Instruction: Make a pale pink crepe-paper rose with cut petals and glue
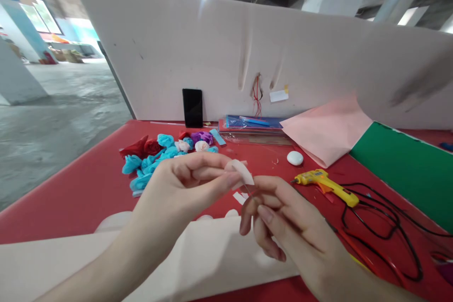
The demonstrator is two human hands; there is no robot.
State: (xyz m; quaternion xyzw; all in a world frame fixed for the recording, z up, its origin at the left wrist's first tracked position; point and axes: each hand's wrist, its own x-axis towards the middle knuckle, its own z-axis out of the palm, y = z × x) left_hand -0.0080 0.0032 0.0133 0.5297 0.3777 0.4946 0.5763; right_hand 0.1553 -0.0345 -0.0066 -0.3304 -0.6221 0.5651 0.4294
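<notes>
Near the middle of the head view, my left hand (198,174) pinches a small curved strip of pale paper (243,171) between thumb and fingers. Just right of and below it is my right hand (283,217), its fingers curled and thumb against the index finger. A thin strand runs from the strip down toward the right fingers; whether they grip it is too small to tell. Under both hands lies a large pale sheet (212,255) on the red table. Small white paper scraps (240,197) lie on the table behind the fingers.
Blue, red, purple and pale crumpled flowers (152,163) lie back left. A black phone (193,108) leans on the white board (177,47). On the right are a yellow glue gun (329,185) with black cable, a white oval (295,158), pink paper (329,127) and a green sheet (403,170).
</notes>
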